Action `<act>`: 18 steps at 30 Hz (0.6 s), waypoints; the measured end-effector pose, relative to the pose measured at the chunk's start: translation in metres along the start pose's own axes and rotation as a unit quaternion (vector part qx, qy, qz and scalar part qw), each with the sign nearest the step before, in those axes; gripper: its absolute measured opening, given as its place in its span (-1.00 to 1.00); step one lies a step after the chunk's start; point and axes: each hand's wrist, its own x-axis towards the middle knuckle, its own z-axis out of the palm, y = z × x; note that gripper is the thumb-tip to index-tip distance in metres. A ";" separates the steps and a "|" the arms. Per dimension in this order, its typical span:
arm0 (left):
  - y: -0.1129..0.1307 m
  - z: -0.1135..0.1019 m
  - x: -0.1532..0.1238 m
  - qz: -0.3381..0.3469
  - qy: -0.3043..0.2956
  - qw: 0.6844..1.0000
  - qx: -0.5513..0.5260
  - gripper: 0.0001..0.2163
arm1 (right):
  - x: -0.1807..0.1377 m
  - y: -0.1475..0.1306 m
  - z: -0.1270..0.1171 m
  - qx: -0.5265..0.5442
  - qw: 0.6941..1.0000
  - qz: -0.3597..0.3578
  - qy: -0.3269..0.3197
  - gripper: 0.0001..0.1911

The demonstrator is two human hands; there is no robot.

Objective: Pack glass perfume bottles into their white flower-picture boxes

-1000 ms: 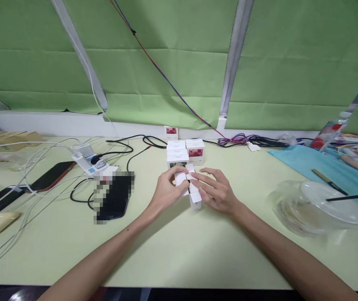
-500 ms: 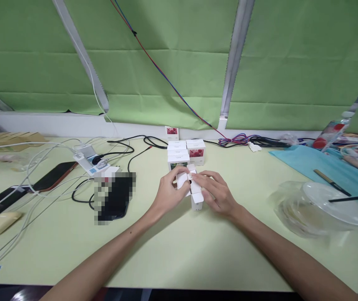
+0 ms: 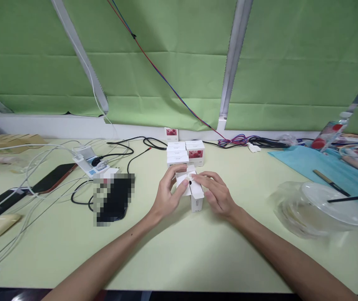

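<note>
A small white carton (image 3: 196,204) stands upright on the table with its top flaps spread. My left hand (image 3: 168,193) grips it from the left, fingers round its far side and thumb on a flap. From the right, my right hand (image 3: 219,194) closes on the carton, with fingertips at its opening beside a small dark round spot. What lies inside is mostly hidden. Just beyond stand several closed white cartons (image 3: 177,160), including one with a red picture (image 3: 196,154).
Phones (image 3: 53,177), a power strip (image 3: 92,167) and tangled white cables lie to the left. At right are a lidded plastic bowl in a bag (image 3: 332,202), a knife-like tool (image 3: 331,182) and a blue cloth (image 3: 304,156). A picture card (image 3: 171,133) leans at the back.
The right fingers have shifted slightly at the carton's opening, and the left thumb has moved a little. The flaps lie somewhat flatter. The carton stays in place.
</note>
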 end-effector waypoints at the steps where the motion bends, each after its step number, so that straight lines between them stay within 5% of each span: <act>1: -0.001 0.000 -0.001 0.013 -0.006 1.000 0.002 -0.64 | 0.000 0.000 -0.001 0.001 1.000 0.000 -0.002 -0.47; 18: -0.010 0.002 -0.004 0.095 -0.033 0.994 0.044 -0.61 | 0.005 -0.008 -0.003 0.006 0.999 0.032 0.022 -0.41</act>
